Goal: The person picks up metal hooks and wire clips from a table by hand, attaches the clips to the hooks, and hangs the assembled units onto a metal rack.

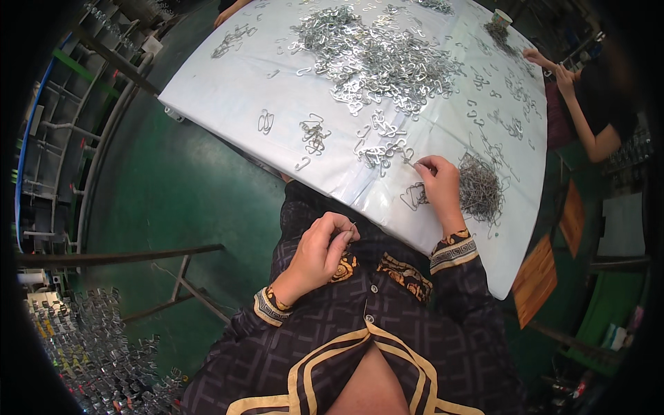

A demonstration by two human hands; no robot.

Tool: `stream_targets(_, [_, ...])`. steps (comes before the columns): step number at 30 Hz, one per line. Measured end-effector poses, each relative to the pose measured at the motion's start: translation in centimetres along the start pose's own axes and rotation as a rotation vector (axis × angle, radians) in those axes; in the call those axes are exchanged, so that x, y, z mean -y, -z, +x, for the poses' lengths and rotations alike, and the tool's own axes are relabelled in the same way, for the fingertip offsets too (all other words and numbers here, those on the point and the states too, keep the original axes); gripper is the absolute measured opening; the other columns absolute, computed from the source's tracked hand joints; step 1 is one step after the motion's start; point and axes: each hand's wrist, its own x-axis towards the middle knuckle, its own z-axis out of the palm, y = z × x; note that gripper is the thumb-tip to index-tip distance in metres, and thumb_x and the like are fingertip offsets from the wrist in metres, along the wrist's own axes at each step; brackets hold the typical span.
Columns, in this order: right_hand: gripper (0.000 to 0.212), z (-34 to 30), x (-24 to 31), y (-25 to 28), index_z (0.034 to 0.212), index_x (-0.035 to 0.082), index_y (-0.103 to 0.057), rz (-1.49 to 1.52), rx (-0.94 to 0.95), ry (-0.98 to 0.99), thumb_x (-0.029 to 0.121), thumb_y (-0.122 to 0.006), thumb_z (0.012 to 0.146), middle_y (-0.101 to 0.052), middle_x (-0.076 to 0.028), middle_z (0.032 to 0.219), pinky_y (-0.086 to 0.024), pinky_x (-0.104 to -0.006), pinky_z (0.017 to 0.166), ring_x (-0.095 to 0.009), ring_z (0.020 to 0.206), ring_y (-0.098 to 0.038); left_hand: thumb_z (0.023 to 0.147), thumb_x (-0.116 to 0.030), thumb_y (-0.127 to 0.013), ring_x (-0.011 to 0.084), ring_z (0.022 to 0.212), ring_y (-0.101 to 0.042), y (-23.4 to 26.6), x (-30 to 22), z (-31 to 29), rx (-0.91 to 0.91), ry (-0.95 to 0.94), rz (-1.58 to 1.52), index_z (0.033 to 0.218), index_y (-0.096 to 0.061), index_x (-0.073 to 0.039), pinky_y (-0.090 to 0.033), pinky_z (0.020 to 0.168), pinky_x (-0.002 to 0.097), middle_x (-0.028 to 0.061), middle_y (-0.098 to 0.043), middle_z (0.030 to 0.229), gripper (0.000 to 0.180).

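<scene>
My left hand [319, 250] is held in front of my body, just off the table's near edge. Its thumb and fingers are pinched together; a tiny thin tip shows at them, too small to name. Over the table, my right hand [440, 185] pinches a small metal hook [408, 159] at its fingertips. Beside that hook lies a small cluster of shiny hooks [377, 156]. Several dark bent wires [413, 197] lie by the right hand's near side. To the right of its wrist sits a tangled pile of thin wire pieces [480, 187].
A big heap of shiny metal hooks [387, 62] covers the middle of the white table [228, 90]. Another person's hands [553, 69] work at the right edge, near a cup [502, 18]. Racks of metal parts [97, 346] stand at lower left, and wooden boards [536, 280] at right.
</scene>
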Motion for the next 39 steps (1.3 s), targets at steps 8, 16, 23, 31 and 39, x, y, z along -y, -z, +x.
stream_targets(8, [0.015,-1.1,1.0,1.0,0.091,-0.001,-0.065,0.67,0.405,-0.193,0.013,-0.062,0.09,-0.063,-0.001,0.075,-0.043,-0.0218,0.063,-0.007,0.068,-0.054,0.098,-0.005,-0.042,0.0105,0.075,-0.049,-0.9,1.2,0.8,-0.021,0.102,-0.247,0.103,-0.041,-0.003,-0.043,0.07,0.0246,0.0068,-0.054,0.088,0.005])
stream_targets(16, [0.014,-3.3,5.3,2.1,0.09,0.0,-0.061,0.803,0.495,-0.114,0.014,-0.061,0.091,-0.06,-0.002,0.077,-0.042,-0.0219,0.064,-0.008,0.07,-0.052,0.1,-0.01,-0.041,0.0102,0.073,-0.04,-1.7,1.7,2.7,-0.18,0.065,-0.479,0.106,-0.039,-0.005,-0.037,0.068,0.0247,0.0031,-0.046,0.083,0.008])
stream_targets(23, [0.014,-4.2,7.4,3.6,0.092,-0.001,-0.062,0.849,0.55,-0.04,0.013,-0.061,0.091,-0.061,-0.002,0.08,-0.043,-0.0219,0.066,-0.008,0.073,-0.053,0.098,-0.009,-0.047,0.0084,0.072,-0.04,-2.0,0.6,4.2,-0.14,0.043,-0.706,0.114,-0.041,-0.002,-0.037,0.067,0.0235,0.0004,-0.045,0.081,0.018])
stream_targets(31, [0.015,-4.9,8.4,4.0,0.088,0.0,-0.06,0.799,0.558,-0.019,0.014,-0.059,0.093,-0.059,-0.002,0.079,-0.043,-0.0218,0.065,-0.008,0.072,-0.053,0.092,-0.007,-0.06,0.0027,0.064,-0.044,-2.5,-1.1,5.0,-0.241,0.018,-0.483,0.094,-0.06,0.001,-0.035,0.057,0.021,-0.0027,-0.054,0.071,0.008])
stream_targets(39, [0.02,-4.8,9.3,5.7,0.08,0.001,-0.057,0.654,0.561,-0.004,0.016,-0.057,0.094,-0.051,0.004,0.067,-0.036,-0.0213,0.056,-0.004,0.062,-0.043,0.089,-0.001,-0.058,0.007,0.059,-0.048,-0.5,-3.0,4.8,-0.229,-0.142,0.0,0.088,-0.059,0.0,-0.038,0.053,0.0235,0.0018,-0.057,0.068,0.002])
